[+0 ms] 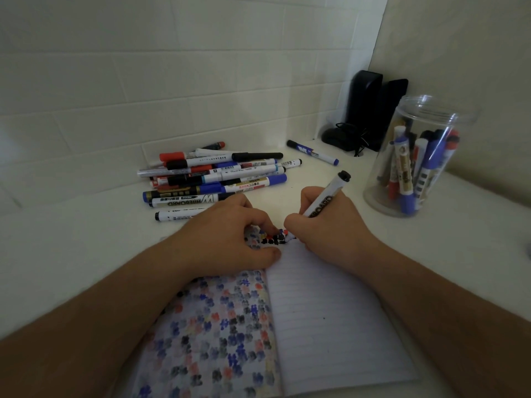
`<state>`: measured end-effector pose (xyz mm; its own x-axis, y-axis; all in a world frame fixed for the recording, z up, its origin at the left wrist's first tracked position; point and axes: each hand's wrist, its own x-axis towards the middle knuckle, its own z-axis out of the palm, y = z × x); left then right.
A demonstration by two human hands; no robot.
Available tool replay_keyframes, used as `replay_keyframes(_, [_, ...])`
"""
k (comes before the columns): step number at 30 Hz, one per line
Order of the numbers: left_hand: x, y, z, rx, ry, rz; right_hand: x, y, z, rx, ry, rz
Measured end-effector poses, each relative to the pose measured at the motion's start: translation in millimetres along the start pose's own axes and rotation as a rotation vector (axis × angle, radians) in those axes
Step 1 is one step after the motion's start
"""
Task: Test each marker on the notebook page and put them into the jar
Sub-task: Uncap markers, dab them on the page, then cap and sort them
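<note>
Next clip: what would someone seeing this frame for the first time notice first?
Two hands meet at the top of an open notebook: the right hand grips a whiteboard marker with its tip on the page, and the left hand rests beside it. Behind lies a pile of markers; at right, a clear jar holds more.

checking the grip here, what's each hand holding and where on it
The right hand grips a whiteboard marker low on its barrel, near the tip, its capped end pointing up. The left hand holds nothing; it presses on the notebook.
</note>
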<state>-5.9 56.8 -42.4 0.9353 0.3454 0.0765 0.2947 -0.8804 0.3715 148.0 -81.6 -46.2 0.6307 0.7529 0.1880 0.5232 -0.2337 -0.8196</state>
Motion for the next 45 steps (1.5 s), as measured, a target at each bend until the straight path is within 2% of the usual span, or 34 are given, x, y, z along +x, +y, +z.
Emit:
replay_keyframes(5, [-0.1,0.5,-0.9,-0.003,-0.004,-0.004,-1.0,-2.0,-1.9,0.061,-0.013,0.018])
replay_keyframes(31, [-1.8,3.0,-0.9,0.006,-0.004,-0.006,0.0,0.6,-1.3,0.033,-0.041,-0.011])
replay_keyframes(34, [-5.2,2.8,1.8,-0.022,0.045,0.016,-1.1,-3.8,-5.6,0.178,0.024,-0.016])
replay_keyframes(36, [-5.2,1.7,2.0,-0.088,0.140,0.016,-1.1,-6.0,-13.5,0.357,0.053,-0.003])
replay_keyframes(40, [-3.9,1.0,-6.3,-0.227,0.263,-0.016,-1.7,-4.1,-27.7,0.712,-0.039,0.001])
replay_keyframes(45, [-5.2,1.7,-5.2,-0.313,0.243,0.013,-5.8,-7.8,-30.7,0.880,-0.097,0.094])
